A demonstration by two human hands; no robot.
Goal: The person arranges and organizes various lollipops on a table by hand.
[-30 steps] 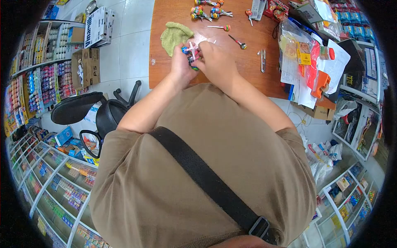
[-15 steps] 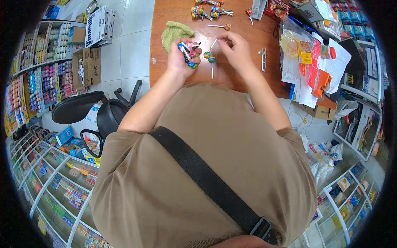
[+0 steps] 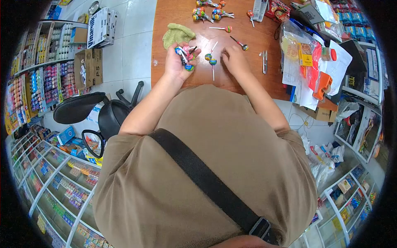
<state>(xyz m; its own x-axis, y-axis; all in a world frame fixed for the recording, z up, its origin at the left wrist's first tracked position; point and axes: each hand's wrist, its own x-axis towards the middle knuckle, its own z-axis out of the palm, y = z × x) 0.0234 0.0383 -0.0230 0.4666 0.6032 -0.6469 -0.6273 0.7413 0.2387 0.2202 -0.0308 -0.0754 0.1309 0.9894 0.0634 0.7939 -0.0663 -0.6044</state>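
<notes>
Several wrapped lollipops (image 3: 188,67) with pale and dark sticks are bunched in my left hand (image 3: 175,66), its fingers curled around them. My right hand (image 3: 235,60) is low over the wooden table, fingers loosely bent and a little apart, with nothing visible in them. Just left of it lie two green-blue lollipops, one (image 3: 208,56) with its stick pointing away and the other (image 3: 213,62) with its stick toward me. Beyond my right hand is a dark-stick lollipop (image 3: 245,47). A red-green lollipop (image 3: 228,29) lies farther back.
Bundled lollipops (image 3: 201,15) sit at the table's far side, near a single lollipop (image 3: 250,14). A green cloth (image 3: 177,34) lies beyond my left hand. Scissors (image 3: 265,62) are to the right, beside papers and packets (image 3: 306,58). A black chair (image 3: 113,113) stands at left.
My right hand has drawn down and back from the upper lollipop's stick, fingers no longer at it. The dark-stick lollipop now shows beyond that hand. My left hand still holds its bunch.
</notes>
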